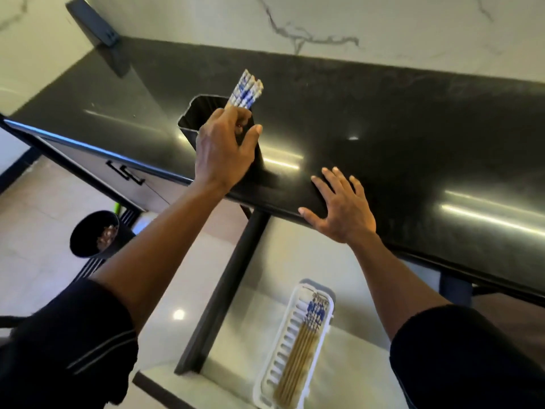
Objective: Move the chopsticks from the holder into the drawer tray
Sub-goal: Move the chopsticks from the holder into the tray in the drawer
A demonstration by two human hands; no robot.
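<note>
At the far left, below the tabletop edge, a round black bin (94, 234) stands on the pale floor, with something brownish inside that is too blurred to make out. Above it a drawer front with a black handle (125, 172) sits under the dark, glossy tabletop (413, 137).

The left arm reaches up and forward from a dark sleeve, forearm bare, wrist slightly bent. The left hand (225, 146) is closed around a bundle of chopsticks (246, 90), fingers curled over their shafts and the thumb stretched out to the right. The blue-and-white patterned ends of the chopsticks stick up and tilt to the right above the hand. The bundle is at the mouth of the black holder (197, 116), a rectangular open-topped container standing on the tabletop near its front edge; whether the lower tips are inside it is hidden by the hand.

To the right, the right hand (339, 208) lies flat and open, palm down, fingers spread, on the front edge of the tabletop, holding nothing. Its forearm runs back down to a dark sleeve.

Below, in the open drawer, a white slotted tray (283, 349) holds several more chopsticks (303, 346) lying lengthwise, patterned ends away from the person.
</note>
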